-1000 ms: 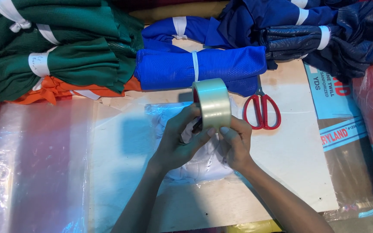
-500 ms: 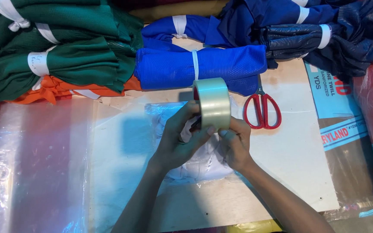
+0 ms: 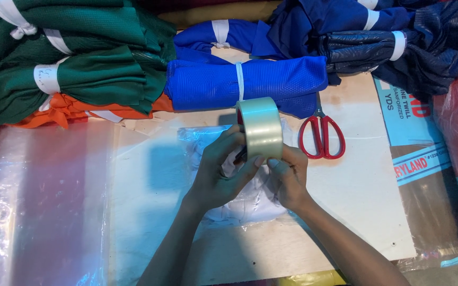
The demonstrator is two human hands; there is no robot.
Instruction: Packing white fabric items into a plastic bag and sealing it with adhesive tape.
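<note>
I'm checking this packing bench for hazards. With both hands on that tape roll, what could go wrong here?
The tape roll is pinched only at its lower edge by the left hand and right hand, so it might slip onto the bagged white garment. The red-handled scissors lie close beside the right hand; a sideways reach could catch them.

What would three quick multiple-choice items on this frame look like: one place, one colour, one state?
1. Where are the scissors?
A. right of the tape roll
B. on the green fabric
C. in the left hand

2. Colour of the scissor handles?
A. blue
B. red
C. black

3. How is the tape roll held?
A. lying flat, untouched
B. on edge between both hands
C. by one hand only

Key: 1 A, they lie on the board beside the roll; 2 B, loops plainly red; 3 B, left hand and right hand both grip it.
</note>
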